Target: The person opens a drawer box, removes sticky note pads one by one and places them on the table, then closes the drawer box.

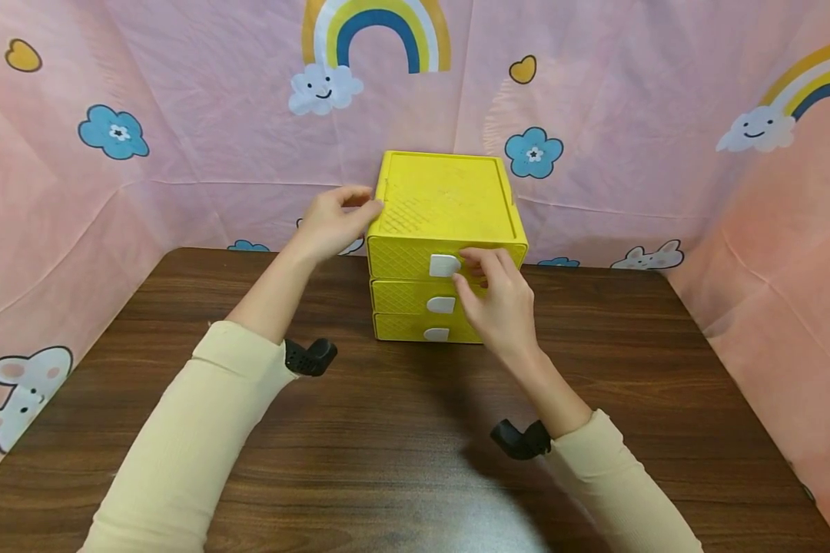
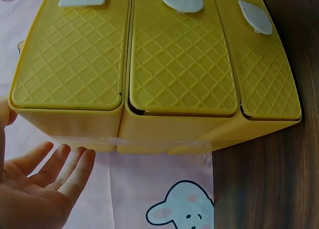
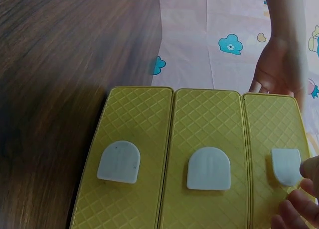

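Note:
A yellow three-drawer box [image 1: 449, 196] stands upright on the table, each drawer front bearing a white tab handle. My left hand [image 1: 339, 223] is at the box's upper left edge, thumb by the top rim. In the left wrist view its loosely extended fingers [image 2: 79, 174] lie alongside the side wall. My right hand [image 1: 501, 303] is in front of the top drawer [image 1: 401, 258], thumb and fingers parted at the right side of its white handle [image 1: 444, 266]. The right wrist view has the fingertips [image 3: 299, 204] right beside that handle. All three drawers sit in the box.
The brown wooden table [image 1: 387, 453] extends in front of and beside the box. A pink patterned cloth [image 1: 214, 100] hangs behind it and along both sides. Black curved pieces [image 1: 311, 357] project from both sleeve cuffs.

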Available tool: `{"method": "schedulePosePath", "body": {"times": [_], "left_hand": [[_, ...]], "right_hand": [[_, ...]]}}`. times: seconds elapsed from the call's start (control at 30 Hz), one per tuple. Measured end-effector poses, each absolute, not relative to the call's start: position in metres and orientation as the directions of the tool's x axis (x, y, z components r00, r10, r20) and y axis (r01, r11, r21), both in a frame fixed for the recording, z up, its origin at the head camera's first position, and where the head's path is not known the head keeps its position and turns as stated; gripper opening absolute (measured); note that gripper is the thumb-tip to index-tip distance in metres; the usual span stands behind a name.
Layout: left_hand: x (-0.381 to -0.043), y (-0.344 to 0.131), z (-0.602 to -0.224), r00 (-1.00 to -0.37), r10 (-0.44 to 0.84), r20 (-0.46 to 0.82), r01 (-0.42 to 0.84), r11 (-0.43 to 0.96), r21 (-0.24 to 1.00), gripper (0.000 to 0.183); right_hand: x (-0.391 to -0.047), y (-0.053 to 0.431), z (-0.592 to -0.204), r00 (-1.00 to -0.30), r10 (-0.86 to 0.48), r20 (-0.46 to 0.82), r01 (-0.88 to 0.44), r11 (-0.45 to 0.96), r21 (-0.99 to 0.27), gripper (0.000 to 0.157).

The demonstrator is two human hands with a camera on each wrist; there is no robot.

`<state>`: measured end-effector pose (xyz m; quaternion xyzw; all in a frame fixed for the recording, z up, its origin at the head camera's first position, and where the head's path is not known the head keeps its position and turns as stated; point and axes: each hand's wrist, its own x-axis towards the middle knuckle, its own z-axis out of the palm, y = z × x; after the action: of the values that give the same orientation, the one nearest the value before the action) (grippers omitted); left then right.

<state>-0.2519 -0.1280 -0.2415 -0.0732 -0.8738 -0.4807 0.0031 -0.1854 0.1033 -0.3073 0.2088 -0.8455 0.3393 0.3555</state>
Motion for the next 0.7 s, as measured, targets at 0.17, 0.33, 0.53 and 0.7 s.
{"method": "schedulePosePath", "body": {"times": [0.17, 0.33, 0.53, 0.7], "left_hand": [[-0.253, -0.124, -0.240, -0.992, 0.116, 0.046, 0.099, 0.496, 0.863, 0.053], [-0.254, -0.122, -0.240, -0.994, 0.102, 0.031, 0.078, 0.494, 0.866, 0.051], [-0.256, -0.121, -0.240, -0.996, 0.090, 0.008, 0.050, 0.473, 0.879, 0.051], [-0.257, -0.121, -0.242, -0.995, 0.095, -0.003, 0.038, 0.423, 0.905, 0.051]], "right_hand": [[-0.187, 0.099, -0.308, -0.662, -0.089, 0.744, -0.585, 0.683, -0.438, 0.021], [-0.188, 0.095, -0.308, -0.671, -0.069, 0.738, -0.561, 0.698, -0.445, 0.019], [-0.188, 0.092, -0.308, -0.655, -0.062, 0.753, -0.563, 0.704, -0.432, 0.018], [-0.189, 0.091, -0.307, -0.637, -0.077, 0.767, -0.563, 0.726, -0.394, 0.016]]}}
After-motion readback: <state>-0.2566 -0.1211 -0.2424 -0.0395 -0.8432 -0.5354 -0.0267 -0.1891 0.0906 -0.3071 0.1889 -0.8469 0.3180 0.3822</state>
